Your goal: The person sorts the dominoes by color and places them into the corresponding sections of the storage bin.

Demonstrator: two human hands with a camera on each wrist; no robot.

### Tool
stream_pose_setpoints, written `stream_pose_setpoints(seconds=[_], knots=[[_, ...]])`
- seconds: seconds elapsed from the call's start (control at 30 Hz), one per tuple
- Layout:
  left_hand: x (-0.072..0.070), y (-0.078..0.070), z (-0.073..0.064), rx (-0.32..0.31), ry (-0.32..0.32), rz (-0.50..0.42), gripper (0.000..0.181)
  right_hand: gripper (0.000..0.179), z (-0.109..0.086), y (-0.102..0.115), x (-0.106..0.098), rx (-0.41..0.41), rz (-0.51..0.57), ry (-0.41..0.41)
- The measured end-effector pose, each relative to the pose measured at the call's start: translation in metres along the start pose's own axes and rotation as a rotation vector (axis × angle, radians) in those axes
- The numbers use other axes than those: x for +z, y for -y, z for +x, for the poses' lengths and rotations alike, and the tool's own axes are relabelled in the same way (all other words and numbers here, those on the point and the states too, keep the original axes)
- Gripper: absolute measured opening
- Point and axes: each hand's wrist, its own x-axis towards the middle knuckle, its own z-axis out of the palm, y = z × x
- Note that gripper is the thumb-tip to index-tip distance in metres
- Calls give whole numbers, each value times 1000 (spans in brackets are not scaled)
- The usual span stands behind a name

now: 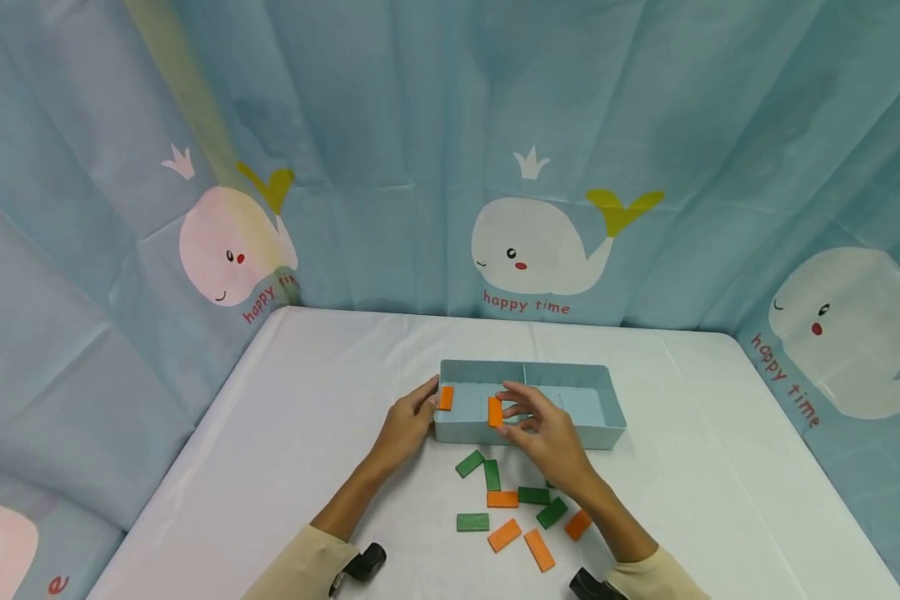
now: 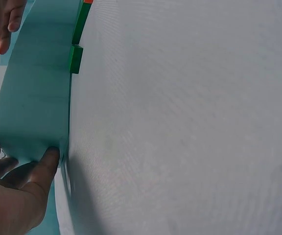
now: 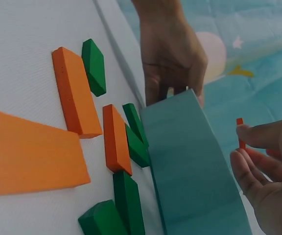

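My right hand [image 1: 543, 429] pinches an orange block [image 1: 495, 412] between thumb and fingertips, over the left part of a blue-green divided box [image 1: 465, 432]. In the right wrist view the held block [image 3: 241, 133] shows edge-on, upright beyond the box wall. At the box's left end, my left hand [image 1: 407, 421] grips the end wall, its thumb and fingers bent against the corner in the left wrist view. Another orange block [image 1: 446, 398] stands at the left end of the box, close by the left fingertips.
Several green blocks [image 1: 473, 522] and orange blocks [image 1: 505, 535] lie loose on the white table [image 1: 307, 400] in front of the box. A divider [image 1: 524, 373] splits the box into two compartments. A whale-printed curtain [image 1: 390, 233] hangs behind the table.
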Motion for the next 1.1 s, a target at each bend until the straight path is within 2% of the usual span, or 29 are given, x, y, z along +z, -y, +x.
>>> stream_pose_setpoints(seconds=[0.37, 0.67, 1.1], knots=[[0, 0, -1, -3, 7, -15, 52, 63, 12, 2, 6, 13, 4, 2], [1, 0, -1, -10, -4, -5, 52, 63, 20, 2, 10, 75, 8, 19], [1, 0, 0, -14, -8, -2, 52, 63, 37, -3, 14, 123, -26, 31]])
